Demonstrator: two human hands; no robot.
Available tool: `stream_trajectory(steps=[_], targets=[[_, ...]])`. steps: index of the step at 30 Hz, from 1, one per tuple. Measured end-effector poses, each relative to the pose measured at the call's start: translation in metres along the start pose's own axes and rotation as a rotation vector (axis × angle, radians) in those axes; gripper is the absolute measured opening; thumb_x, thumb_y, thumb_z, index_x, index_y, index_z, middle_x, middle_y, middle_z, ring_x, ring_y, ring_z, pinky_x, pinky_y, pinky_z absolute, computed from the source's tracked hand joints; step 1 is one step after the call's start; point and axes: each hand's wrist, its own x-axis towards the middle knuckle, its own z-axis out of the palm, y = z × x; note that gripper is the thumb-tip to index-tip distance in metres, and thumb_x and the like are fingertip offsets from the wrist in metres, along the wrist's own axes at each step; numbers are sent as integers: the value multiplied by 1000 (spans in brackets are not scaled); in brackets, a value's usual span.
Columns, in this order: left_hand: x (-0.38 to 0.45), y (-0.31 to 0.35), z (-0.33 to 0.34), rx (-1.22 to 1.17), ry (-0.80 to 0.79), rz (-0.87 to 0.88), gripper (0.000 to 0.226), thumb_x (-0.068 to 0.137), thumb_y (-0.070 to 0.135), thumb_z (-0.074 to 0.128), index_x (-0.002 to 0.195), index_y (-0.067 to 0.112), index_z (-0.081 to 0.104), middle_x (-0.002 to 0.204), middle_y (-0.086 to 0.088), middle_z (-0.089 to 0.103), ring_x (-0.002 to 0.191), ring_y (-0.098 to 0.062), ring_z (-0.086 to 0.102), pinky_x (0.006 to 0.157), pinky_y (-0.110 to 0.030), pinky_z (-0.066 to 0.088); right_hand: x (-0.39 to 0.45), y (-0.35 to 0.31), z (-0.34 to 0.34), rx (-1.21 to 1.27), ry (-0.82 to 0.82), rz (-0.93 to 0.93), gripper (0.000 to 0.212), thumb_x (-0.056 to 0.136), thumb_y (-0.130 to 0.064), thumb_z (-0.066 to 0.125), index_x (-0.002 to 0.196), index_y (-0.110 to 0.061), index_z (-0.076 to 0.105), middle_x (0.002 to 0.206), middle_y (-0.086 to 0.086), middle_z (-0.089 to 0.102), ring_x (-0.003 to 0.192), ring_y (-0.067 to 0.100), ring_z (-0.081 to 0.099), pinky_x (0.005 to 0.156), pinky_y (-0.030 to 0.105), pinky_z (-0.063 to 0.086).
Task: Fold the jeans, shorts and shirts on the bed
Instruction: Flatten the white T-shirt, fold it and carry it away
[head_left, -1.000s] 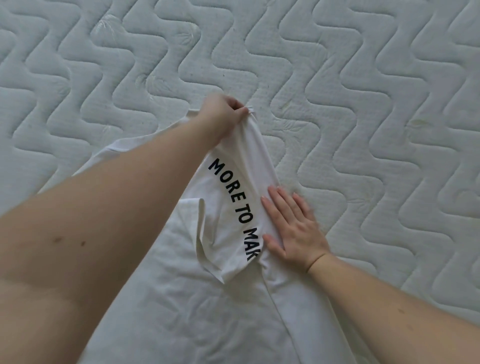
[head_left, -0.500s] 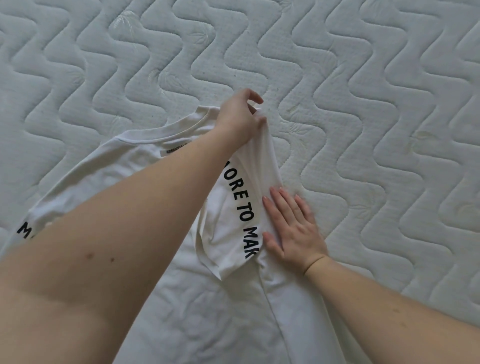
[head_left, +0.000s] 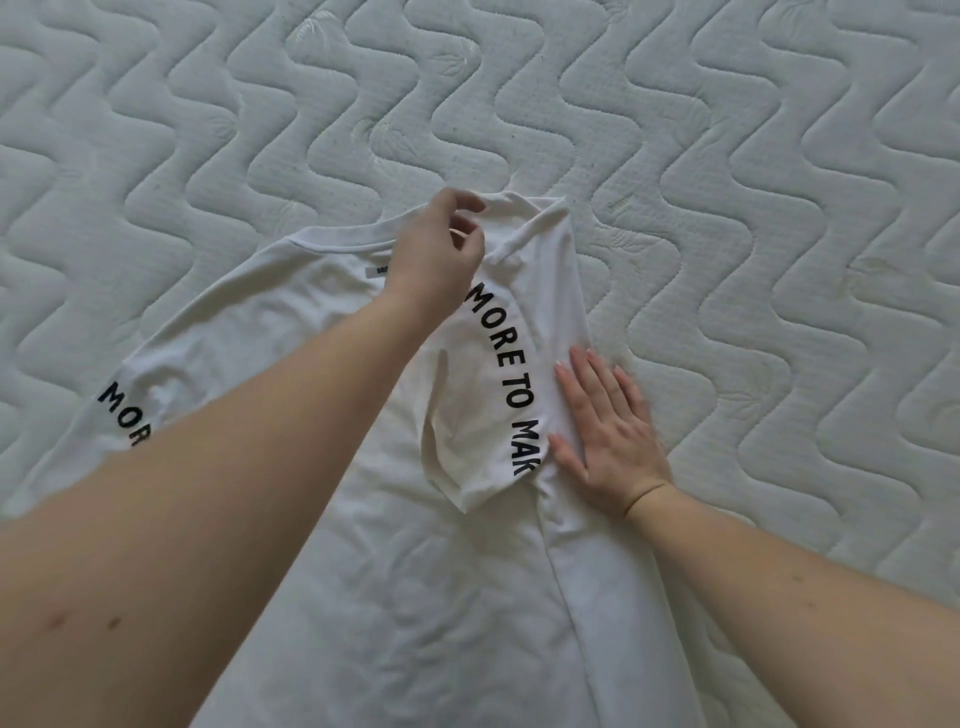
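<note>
White cotton-looking t-shirt (head_left: 395, 597) is spread out flat on the bed (head_left: 727, 208), which has a pale quilted surface with wavy stitch lines. Only the one head view, so that's all there is to go on. Collar end points away from the person, hem end runs off the bottom of the frame. Black block letters run along both sleeves: "MORE TO MAK" reads on the right sleeve (head_left: 493, 395), which is folded in over the body of the shirt, and "MOR" shows on the left sleeve (head_left: 111, 415), which lies stretched out to the side, partly behind the forearm. A small label sits just inside the neckline.

Left hand (head_left: 439, 254) is up at the collar, fingers (head_left: 462, 205) loosely curled right above the neck edge. Can't tell whether they actually pinch the fabric or just hover against it. Right hand (head_left: 605, 431) lies flat on the shirt's folded right edge, fingers (head_left: 582, 379) straight and slightly spread, pressing the fold down just beside the lettering, with the outer ones near the bare bed.
</note>
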Motion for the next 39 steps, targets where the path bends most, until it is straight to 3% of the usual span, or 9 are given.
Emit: stream_trajectory(steps=[5, 12, 15, 20, 25, 31, 34, 37, 39], targets=[[-40, -59, -62, 143, -40, 15, 19, 91, 16, 57, 108, 24, 64, 96, 6, 67, 87, -11, 63, 83, -24, 49, 1, 1, 3, -62, -56, 13, 66, 93, -49, 31, 155, -25, 22, 162, 7, 16, 150, 19, 10, 122, 39, 3], [-129, -142, -129, 170, 45, -134, 27, 91, 14, 55, 116, 23, 60, 107, 4, 64, 97, -10, 58, 84, -22, 40, -1, -10, -6, -85, -109, 93, 64, 93, -49, 22, 154, -29, 22, 163, 4, 16, 149, 18, 12, 121, 37, 2], [-159, -171, -156, 166, 157, -155, 32, 90, 14, 55, 122, 21, 58, 115, 3, 60, 105, -12, 55, 86, -21, 36, 13, -24, -21, 58, -81, 273, 61, 90, -46, 24, 145, -26, 41, 154, 6, 32, 141, 24, 27, 117, 43, 15], [-181, -225, -206, 286, 488, -363, 53, 88, 22, 58, 138, 17, 43, 142, -10, 39, 127, -29, 42, 103, -40, 35, 55, -118, -37, 184, 224, 299, 45, 89, -29, 37, 125, -10, 56, 133, 13, 52, 122, 31, 43, 104, 39, 27], [-177, -271, -252, 354, 342, -710, 74, 88, 41, 61, 150, 23, 25, 150, -12, 32, 137, -34, 33, 110, -47, 26, 105, -257, -4, 641, -107, 89, 44, 96, -12, 45, 140, -13, 48, 141, 5, 50, 131, 19, 44, 111, 28, 28], [-174, -297, -285, 400, 181, -864, 43, 76, 47, 73, 112, 25, 60, 134, -14, 42, 126, -36, 41, 104, -46, 33, 157, -334, 26, 1009, -356, 332, 55, 97, -23, 34, 151, -28, 30, 152, -12, 36, 136, 5, 34, 106, 24, 23], [-173, -301, -296, 376, 116, -768, 24, 82, 42, 70, 94, 25, 60, 121, -12, 57, 114, -34, 53, 99, -44, 42, 184, -340, 26, 1059, -401, 409, 39, 85, -29, 37, 121, -31, 53, 118, -17, 54, 105, 1, 46, 92, 24, 33], [-176, -296, -300, 278, 131, -613, 24, 91, 40, 61, 92, 17, 52, 101, -9, 62, 89, -28, 53, 75, -35, 40, 205, -342, 31, 1138, -385, 470, 39, 87, -17, 38, 119, -1, 53, 126, 6, 60, 120, 19, 53, 107, 39, 38], [-178, -284, -303, 267, 148, -550, 26, 93, 42, 57, 94, 17, 51, 94, -6, 58, 83, -25, 49, 69, -33, 33, 212, -342, 32, 1245, -364, 530, 38, 92, -15, 41, 122, 2, 55, 131, 11, 57, 123, 22, 53, 113, 40, 35]])
